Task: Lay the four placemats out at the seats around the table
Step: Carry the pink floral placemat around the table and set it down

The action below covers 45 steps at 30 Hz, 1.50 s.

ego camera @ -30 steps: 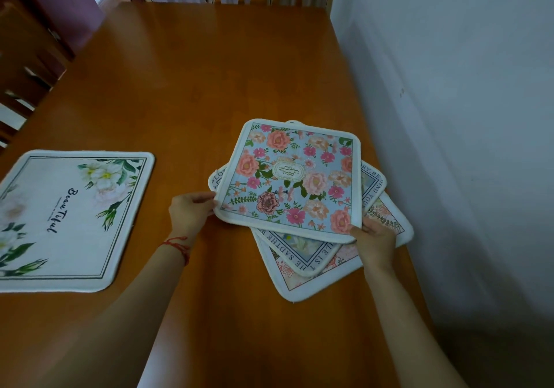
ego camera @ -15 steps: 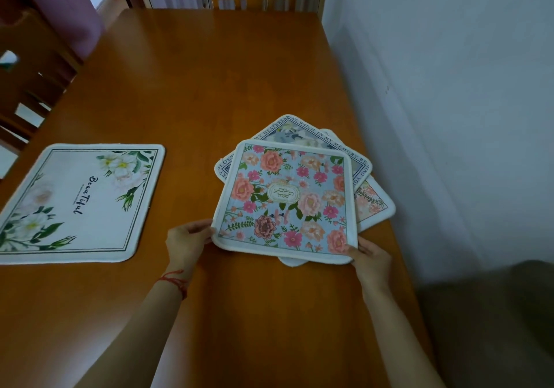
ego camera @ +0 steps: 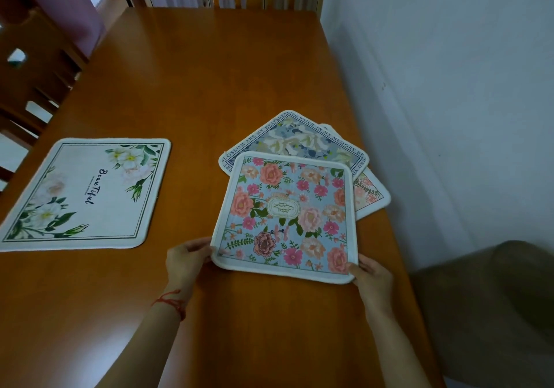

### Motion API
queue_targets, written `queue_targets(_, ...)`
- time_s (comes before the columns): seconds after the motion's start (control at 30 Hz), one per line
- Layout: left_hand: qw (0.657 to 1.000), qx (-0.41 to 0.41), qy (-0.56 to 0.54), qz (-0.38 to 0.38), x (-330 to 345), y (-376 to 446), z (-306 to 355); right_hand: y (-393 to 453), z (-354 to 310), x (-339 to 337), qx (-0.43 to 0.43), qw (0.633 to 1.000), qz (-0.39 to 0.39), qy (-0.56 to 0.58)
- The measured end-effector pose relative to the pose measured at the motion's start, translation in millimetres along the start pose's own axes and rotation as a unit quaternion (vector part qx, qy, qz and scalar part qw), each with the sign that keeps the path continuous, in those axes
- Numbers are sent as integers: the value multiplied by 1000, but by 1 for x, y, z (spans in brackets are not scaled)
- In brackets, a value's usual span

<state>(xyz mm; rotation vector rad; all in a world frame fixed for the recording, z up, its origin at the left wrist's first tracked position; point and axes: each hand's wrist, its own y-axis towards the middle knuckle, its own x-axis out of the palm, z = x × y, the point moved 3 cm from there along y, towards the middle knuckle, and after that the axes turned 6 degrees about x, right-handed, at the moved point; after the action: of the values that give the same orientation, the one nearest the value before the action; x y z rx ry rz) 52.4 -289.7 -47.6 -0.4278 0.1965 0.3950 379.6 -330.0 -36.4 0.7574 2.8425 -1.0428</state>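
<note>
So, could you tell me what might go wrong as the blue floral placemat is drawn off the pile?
1. The blue floral placemat overlaps the navy-bordered placemat and pink-bordered placemat; sliding it may drag them askew.
2. The pink-bordered one lies near the table edge and could slip off.

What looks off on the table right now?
Three placemats sit piled near the wall edge. The navy-bordered mat and the peach mat lie askew, fanned beneath the blue floral mat, whose near corners the left hand and right hand hold. The white mat lies flat alone.
</note>
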Motion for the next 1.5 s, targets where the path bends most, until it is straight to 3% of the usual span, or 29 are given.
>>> queue_targets(0.73, 988, 29, 144, -46, 55, 92, 55, 82, -63, 23, -87, 992, 14, -86)
queue_targets(1.1, 993, 30, 94, -57, 46, 78, 56, 74, -67, 21, -100, 989, 14, -105)
queue_targets(1.5, 994, 73, 50, -59, -3, 7, 63, -3, -65, 0, -149, 980, 7, -132)
